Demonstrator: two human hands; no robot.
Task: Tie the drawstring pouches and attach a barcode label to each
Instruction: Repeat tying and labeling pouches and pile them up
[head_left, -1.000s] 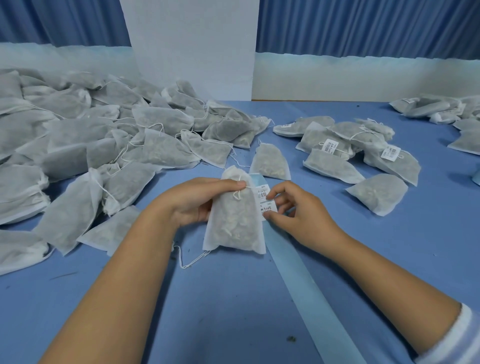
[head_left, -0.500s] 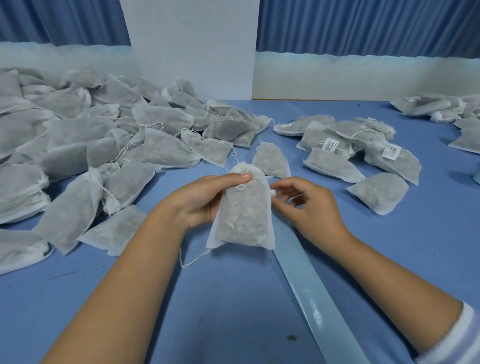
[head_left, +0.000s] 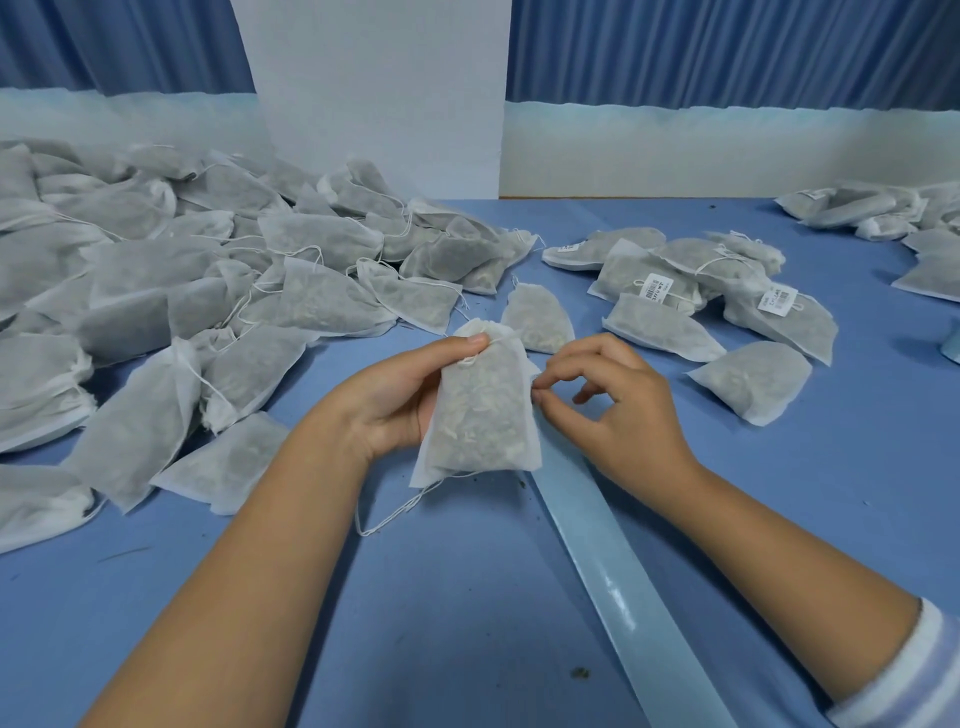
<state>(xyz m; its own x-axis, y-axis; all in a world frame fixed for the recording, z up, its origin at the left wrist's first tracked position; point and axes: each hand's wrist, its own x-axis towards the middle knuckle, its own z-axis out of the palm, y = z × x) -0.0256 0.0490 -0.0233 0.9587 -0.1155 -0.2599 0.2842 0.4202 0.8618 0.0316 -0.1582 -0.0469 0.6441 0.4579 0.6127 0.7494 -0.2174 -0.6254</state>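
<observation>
My left hand (head_left: 395, 400) grips a white mesh pouch (head_left: 480, 410) filled with dried matter, upright above the blue table, thumb pressed on its gathered neck. A loose drawstring (head_left: 395, 512) trails from the pouch's bottom onto the table. My right hand (head_left: 618, 410) is at the pouch's right edge, thumb and forefinger pinched together right beside it; what they pinch is hidden behind the pouch. A glossy pale blue label backing strip (head_left: 623, 587) runs from under the pouch toward the lower right.
A big heap of unlabelled pouches (head_left: 156, 291) fills the left half of the table. Pouches carrying barcode labels (head_left: 691, 291) lie at the right, more pouches (head_left: 883, 213) at the far right. One single pouch (head_left: 537, 317) sits just behind my hands. A white board (head_left: 374, 93) stands at the back.
The barcode label seen beside the pouch a second ago is hidden now. The pouch has risen and shifted right over the strip, and my right hand has moved up to its right edge.
</observation>
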